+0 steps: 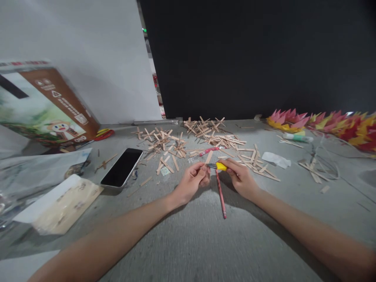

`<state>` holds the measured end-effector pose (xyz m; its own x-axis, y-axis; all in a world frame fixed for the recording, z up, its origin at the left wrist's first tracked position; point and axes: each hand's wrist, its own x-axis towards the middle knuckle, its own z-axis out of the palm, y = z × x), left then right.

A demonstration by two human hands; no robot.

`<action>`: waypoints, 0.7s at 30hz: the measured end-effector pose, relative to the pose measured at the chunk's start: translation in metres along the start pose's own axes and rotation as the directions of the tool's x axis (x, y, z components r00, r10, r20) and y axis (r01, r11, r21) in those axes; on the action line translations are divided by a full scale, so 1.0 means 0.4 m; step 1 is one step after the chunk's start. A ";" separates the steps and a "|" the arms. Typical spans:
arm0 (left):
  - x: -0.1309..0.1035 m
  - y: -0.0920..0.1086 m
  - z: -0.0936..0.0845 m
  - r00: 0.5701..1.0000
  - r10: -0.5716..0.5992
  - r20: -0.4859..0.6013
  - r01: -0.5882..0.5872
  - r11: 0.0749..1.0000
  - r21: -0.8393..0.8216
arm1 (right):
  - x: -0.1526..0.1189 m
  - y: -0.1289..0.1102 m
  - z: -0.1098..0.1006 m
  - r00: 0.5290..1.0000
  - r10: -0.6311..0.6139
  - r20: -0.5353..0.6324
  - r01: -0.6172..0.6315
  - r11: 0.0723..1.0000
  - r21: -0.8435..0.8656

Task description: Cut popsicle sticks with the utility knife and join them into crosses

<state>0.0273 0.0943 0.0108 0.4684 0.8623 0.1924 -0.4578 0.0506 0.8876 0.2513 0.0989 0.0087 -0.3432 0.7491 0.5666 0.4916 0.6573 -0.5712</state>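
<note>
My left hand (194,178) is closed in a pinch on a flat wooden craft stick (209,157), whose far end sticks up past my fingertips. My right hand (238,175) grips a utility knife by its yellow handle (221,166). Its grey blade (211,166) points left and meets the stick at my left fingertips; whether it cuts in cannot be made out. Between my hands, a red pencil (221,196) lies on the grey table, eraser end towards me. Just beyond my hands is a red pen (209,151).
Piles of wooden sticks (164,143) spread across the table's back. To the left are a black-screened phone (122,167), a cream packet (67,205), scissors (105,134) and a printed box (58,105). On the right lie white paper (276,159), a glue stick (298,137), a cable (337,166) and folded-paper flowers (288,120).
</note>
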 end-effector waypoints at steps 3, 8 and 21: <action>-0.001 0.003 0.004 1.000 0.003 -0.001 -0.003 0.999 -0.034 | 0.002 0.002 0.000 1.000 -0.007 -0.004 0.007 1.000 -0.001; -0.003 0.004 0.000 1.000 -0.027 -0.006 0.028 0.999 0.037 | -0.002 0.005 0.000 1.000 0.000 0.001 0.000 1.000 -0.009; 0.002 -0.003 -0.002 0.998 0.008 -0.068 -0.001 0.995 0.101 | -0.001 -0.004 -0.001 1.000 -0.006 -0.013 0.006 1.000 -0.019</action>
<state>0.0279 0.0954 0.0095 0.4125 0.8948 0.1708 -0.3795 -0.0016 0.9252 0.2507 0.0975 0.0098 -0.3359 0.7440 0.5776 0.5046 0.6600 -0.5566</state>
